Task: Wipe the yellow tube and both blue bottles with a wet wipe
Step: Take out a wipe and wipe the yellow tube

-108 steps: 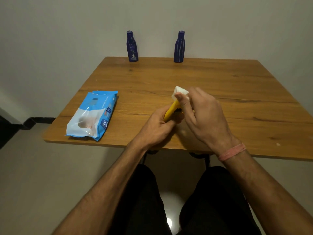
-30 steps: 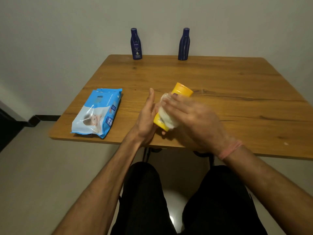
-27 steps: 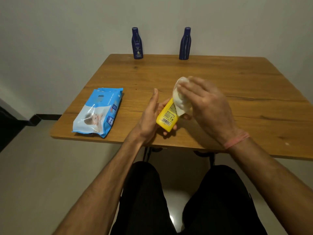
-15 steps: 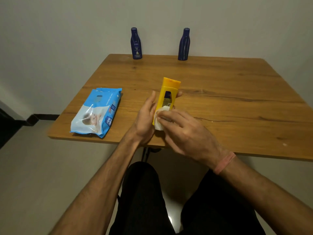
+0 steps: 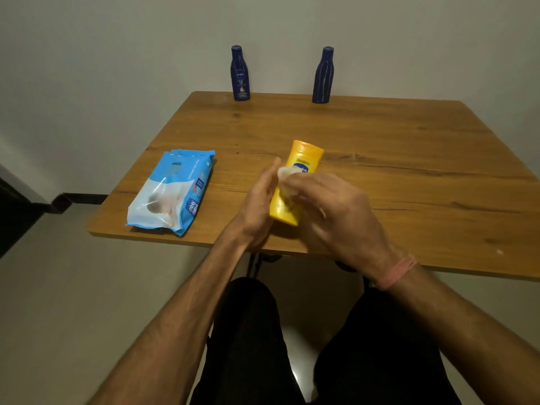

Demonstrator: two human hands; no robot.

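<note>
A: Entry. The tube (image 5: 295,182) was held tilted above the near half of the table (image 5: 409,159), cap end pointing away. The left hand (image 5: 257,206) lay along its left side, fingers fairly straight; whether the thumb curled round behind could not be made out. The right hand (image 5: 336,211) was blurred, fingers bent over the wipe (image 5: 285,172) and pressing it on the tube's front, just below the label.

B: Bottles?

A: Both untouched by either hand. The left bottle (image 5: 240,73) and the right bottle (image 5: 323,75) stood upright at the far edge, well apart from each other and from the hands. The pack (image 5: 172,191) lay flat to the left of the tube.

B: So the step was the tube, first of three. How to do it well?

A: Judgement only: long strokes from base to cap, then turn the tube in the left hand so the back and both edges get covered. The straight-fingered support looked loose; a firmer hold would stop it slipping under the wipe's pressure.

B: Risks?

A: A wet surface makes the plastic slick. Also the wipe was bunched small; spreading it would cover more per stroke and leave a clean face for the bottles.
</note>
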